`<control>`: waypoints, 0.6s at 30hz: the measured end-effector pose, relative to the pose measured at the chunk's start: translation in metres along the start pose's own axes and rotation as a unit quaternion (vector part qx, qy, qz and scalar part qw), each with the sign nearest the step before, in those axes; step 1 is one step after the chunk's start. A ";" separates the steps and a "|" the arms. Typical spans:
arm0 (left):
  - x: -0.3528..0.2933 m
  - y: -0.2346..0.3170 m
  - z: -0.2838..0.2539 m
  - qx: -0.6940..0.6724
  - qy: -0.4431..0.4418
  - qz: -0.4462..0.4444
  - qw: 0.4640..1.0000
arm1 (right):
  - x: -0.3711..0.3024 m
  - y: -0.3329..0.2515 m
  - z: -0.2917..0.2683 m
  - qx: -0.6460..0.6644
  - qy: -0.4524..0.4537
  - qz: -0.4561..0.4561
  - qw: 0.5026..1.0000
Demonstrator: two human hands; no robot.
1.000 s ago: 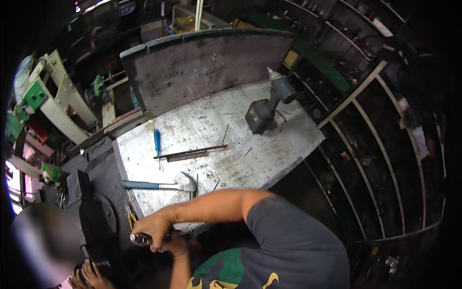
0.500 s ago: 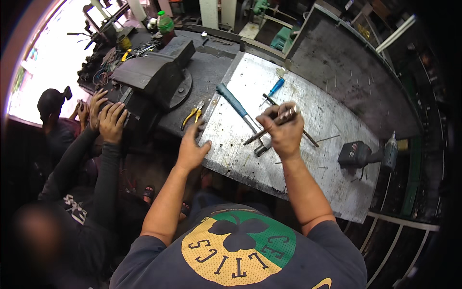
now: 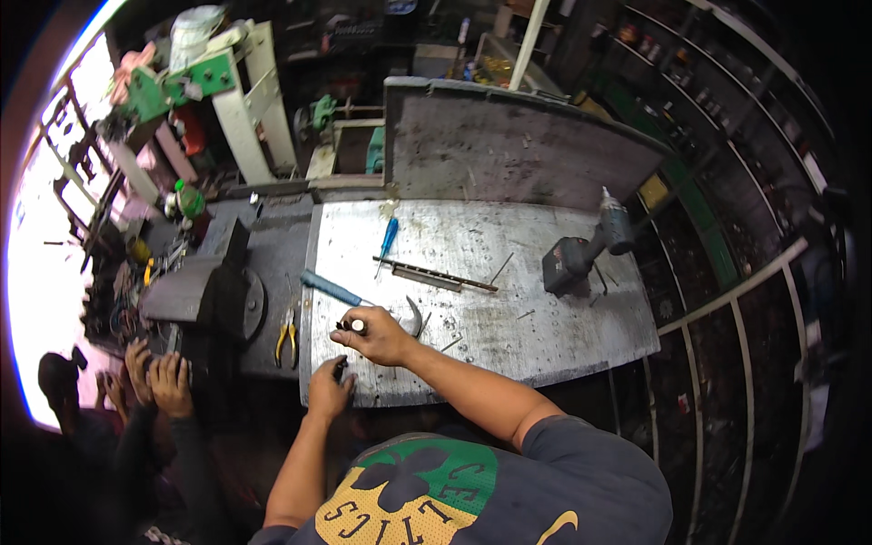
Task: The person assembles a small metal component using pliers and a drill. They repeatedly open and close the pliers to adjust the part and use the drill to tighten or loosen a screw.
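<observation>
Right hand [image 3: 377,340] closed round a metal rod [image 3: 360,327], above the surface [image 3: 581,331] by its near left corner.
The rod lies beyond and slightly right of the half-curled left hand [image 3: 328,392]; whether that grips the dark piece [image 3: 340,367] I can't tell. Its bright end faces up, long axis foreshortened. The claw hammer [image 3: 336,289] lies nearer the right hand, handle toward the left edge.

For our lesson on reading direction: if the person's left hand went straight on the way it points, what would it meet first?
Most likely the right hand, gripping a round-ended metal piece, ahead of the left hand in the picture; depth is unclear, so it might pass beneath.
</observation>
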State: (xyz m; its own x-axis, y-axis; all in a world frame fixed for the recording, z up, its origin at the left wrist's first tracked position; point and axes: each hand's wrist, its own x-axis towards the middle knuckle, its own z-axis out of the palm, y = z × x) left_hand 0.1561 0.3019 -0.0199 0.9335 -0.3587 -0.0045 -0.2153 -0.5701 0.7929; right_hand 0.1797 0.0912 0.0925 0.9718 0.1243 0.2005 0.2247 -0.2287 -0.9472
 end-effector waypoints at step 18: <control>0.013 -0.010 -0.017 -0.068 -0.053 -0.018 0.996 | 0.022 -0.018 0.035 0.124 0.150 0.027 0.981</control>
State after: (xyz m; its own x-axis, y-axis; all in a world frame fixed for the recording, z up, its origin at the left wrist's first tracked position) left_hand 0.1757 0.3157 -0.0174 0.9030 -0.4193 -0.0936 -0.1336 -0.4813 0.8663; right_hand 0.1945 0.1316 0.1053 0.9677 -0.1792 0.1773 0.1835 0.0185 -0.9829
